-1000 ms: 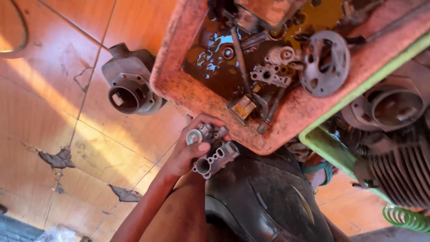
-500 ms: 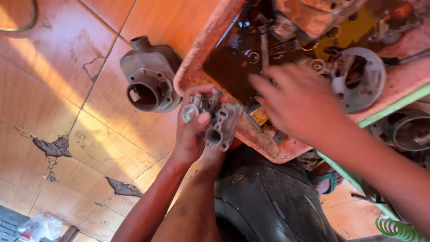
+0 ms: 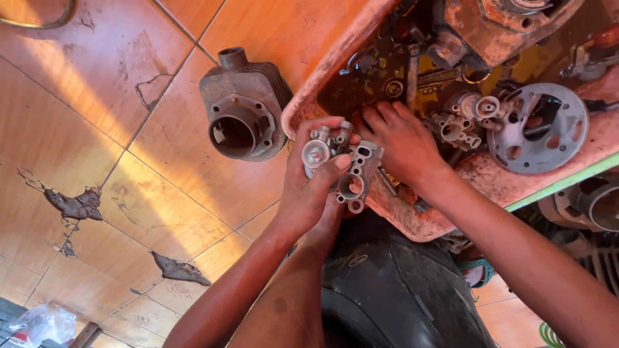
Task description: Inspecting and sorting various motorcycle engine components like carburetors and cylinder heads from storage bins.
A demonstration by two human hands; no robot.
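My left hand [image 3: 313, 190] grips a grey metal carburettor body [image 3: 353, 177] with round ports, holding it just off the near rim of a grimy orange tray [image 3: 445, 222]. My right hand [image 3: 403, 145] comes in from the right, back towards the camera. Its bent fingers rest at the tray's edge right beside the top of the carburettor. What lies under those fingers is hidden. A second small carburettor-like part [image 3: 459, 124] lies in the tray just past my right hand.
A rusty finned engine cylinder [image 3: 245, 109] sits on the cracked orange tile floor [image 3: 116, 161]. The tray holds oily parts and a round perforated metal plate [image 3: 538, 129]. A green edge [image 3: 561, 183] runs right of the tray. A black rubbery mass [image 3: 400, 290] lies below.
My right hand has come back from deeper in the tray to the carburettor's side. My left hand keeps its hold. The camera has shifted, so the tray and cylinder sit further right.
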